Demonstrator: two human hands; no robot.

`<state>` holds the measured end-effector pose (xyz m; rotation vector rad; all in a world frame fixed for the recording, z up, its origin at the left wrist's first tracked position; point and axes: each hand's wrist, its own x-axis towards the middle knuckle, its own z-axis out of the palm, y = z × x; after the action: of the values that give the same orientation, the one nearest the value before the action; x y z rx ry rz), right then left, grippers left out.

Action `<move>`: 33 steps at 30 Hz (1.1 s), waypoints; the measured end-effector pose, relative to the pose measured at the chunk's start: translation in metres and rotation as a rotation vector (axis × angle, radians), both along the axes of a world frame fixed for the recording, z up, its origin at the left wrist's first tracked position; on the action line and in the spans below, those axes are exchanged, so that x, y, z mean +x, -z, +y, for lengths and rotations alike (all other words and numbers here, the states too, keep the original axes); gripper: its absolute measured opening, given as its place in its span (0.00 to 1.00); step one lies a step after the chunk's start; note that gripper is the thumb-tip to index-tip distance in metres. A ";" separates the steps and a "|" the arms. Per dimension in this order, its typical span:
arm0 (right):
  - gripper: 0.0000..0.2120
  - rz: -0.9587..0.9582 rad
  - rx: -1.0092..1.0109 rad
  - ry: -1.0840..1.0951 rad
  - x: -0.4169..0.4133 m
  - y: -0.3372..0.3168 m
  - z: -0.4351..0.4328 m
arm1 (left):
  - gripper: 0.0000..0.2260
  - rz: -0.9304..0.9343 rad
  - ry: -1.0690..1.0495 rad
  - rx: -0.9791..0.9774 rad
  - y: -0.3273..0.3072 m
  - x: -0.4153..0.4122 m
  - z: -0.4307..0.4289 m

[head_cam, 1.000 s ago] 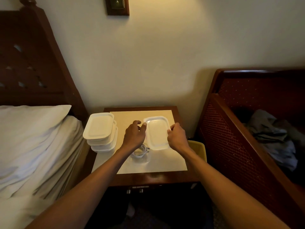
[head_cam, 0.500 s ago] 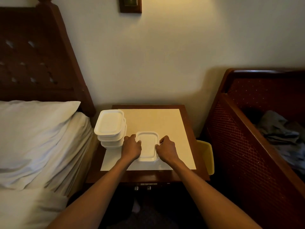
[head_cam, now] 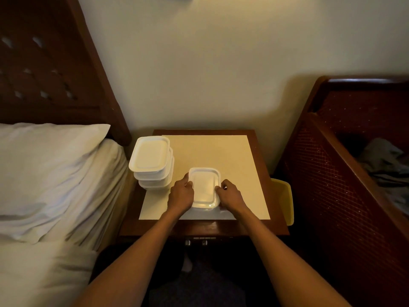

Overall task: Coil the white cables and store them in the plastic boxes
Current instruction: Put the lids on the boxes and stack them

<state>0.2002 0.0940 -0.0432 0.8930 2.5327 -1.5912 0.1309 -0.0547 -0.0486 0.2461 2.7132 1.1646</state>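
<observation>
On the nightstand (head_cam: 272,227), I see one lidded white box (head_cam: 204,187) sitting on the cream mat (head_cam: 221,151), near the front edge. My left hand (head_cam: 181,193) grips its left side and my right hand (head_cam: 231,194) grips its right side, fingers curled over the rim. I judge this box is being pressed closed. A stack (head_cam: 151,158) of lidded boxes stands just beside it, to the rear left. No loose cable shows. I cannot tell what lies inside the boxes, but the task looks near its end.
</observation>
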 end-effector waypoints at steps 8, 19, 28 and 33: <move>0.09 -0.027 -0.099 0.032 -0.001 -0.006 0.000 | 0.20 -0.168 -0.134 0.136 -0.019 -0.005 -0.003; 0.04 -0.067 0.058 -0.048 0.004 -0.019 -0.001 | 0.18 -0.123 -0.046 0.043 -0.030 -0.011 0.026; 0.08 -0.053 0.113 -0.067 -0.003 -0.002 0.003 | 0.06 -0.144 -0.302 0.216 -0.013 -0.023 0.026; 0.08 -0.086 0.107 -0.062 0.000 -0.003 -0.001 | 0.13 -0.100 -0.264 0.110 -0.013 -0.008 0.026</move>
<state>0.2006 0.0935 -0.0400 0.8624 2.5798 -1.3814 0.1230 -0.0286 -0.0359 -0.1580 2.6553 1.3563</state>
